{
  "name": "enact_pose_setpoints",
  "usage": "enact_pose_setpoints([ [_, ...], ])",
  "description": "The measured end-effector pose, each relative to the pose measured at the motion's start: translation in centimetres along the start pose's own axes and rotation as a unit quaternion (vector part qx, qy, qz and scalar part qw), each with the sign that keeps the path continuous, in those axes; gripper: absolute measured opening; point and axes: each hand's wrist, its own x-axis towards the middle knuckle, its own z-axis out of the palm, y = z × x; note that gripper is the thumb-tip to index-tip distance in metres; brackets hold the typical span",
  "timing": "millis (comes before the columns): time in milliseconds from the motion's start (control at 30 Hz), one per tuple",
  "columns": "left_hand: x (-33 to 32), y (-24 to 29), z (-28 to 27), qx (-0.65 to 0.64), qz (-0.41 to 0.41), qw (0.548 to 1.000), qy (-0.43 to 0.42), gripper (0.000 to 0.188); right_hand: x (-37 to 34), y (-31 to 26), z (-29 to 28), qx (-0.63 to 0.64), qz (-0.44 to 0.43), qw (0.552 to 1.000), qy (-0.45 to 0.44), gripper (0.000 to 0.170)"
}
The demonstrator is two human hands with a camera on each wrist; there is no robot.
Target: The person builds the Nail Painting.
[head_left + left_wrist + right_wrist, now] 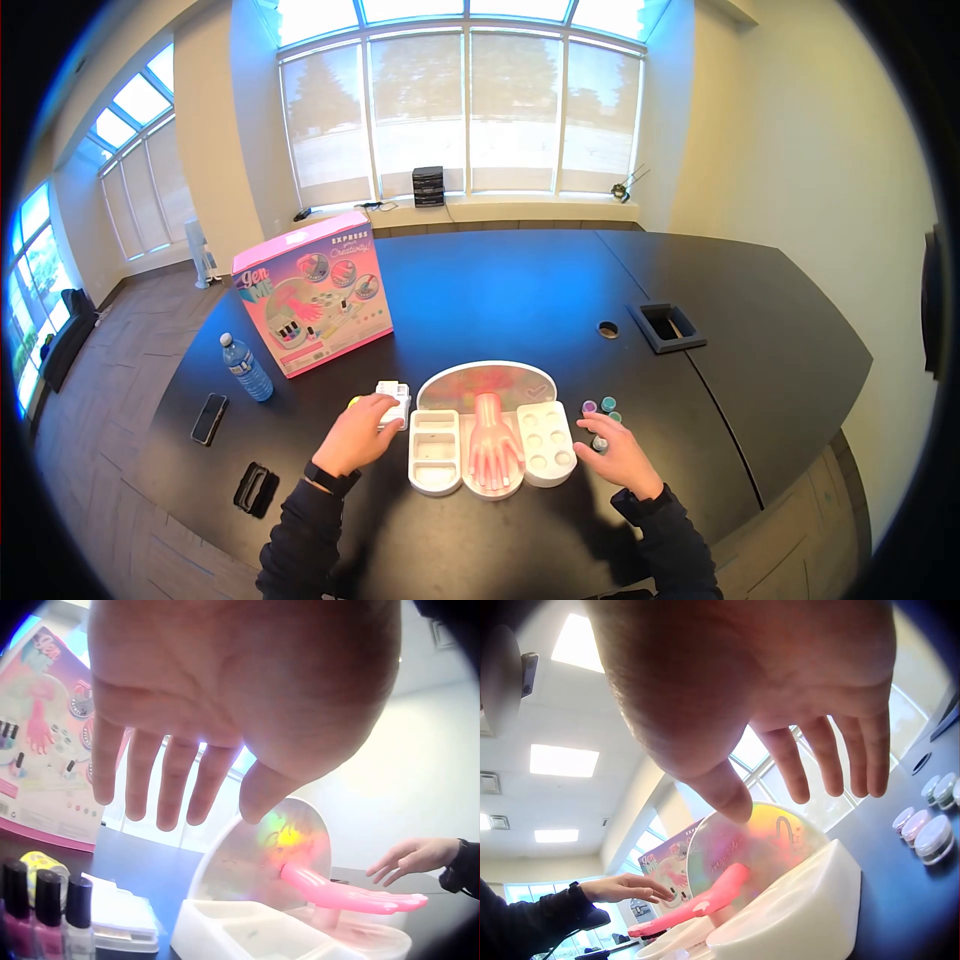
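Observation:
Relaxed and holding nothing, my left hand hovers at the left of a white nail-art stand. In the left wrist view, several nail polish bottles, a yellow-patterned roll and white flat cases lie below it. My right hand hangs with fingers loosely spread beside several small lidded pots. Between the hands, a pink model hand lies palm down in the stand's middle, before a shiny rounded backboard. A three-compartment tray flanks it on the left, a tray with round wells on the right.
Behind on the left stands a large pink box, with a water bottle beside it. A phone and a black case lie near the left edge. A square table opening and a round hole are at right.

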Motion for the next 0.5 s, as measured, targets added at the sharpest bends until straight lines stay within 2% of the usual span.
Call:
enact_pose_setpoints([
  [100, 1.1, -2.5, 0.0, 0.026, 0.007, 1.000, 0.012, 0.033, -0.2, 0.6, -0.6, 0.027, 0.018, 0.999, 0.012, 0.045],
  [167, 2.2, -3.5, -0.4, 0.058, -0.028, 0.998, -0.021, 0.033, -0.1, 0.1, -1.3, 0.046, 0.037, 0.998, 0.009, 0.044],
  [233, 3.1, -4.8, 0.1, 0.067, -0.023, 0.997, -0.021, 0.035, 0.0, -0.2, -1.8, 0.065, 0.057, 0.996, 0.006, 0.043],
  [500, 7.4, -10.0, 2.4, 0.145, -0.048, 0.979, -0.132, 0.051, -0.5, 0.3, -1.9, 0.048, 0.048, 0.997, 0.022, 0.040],
])
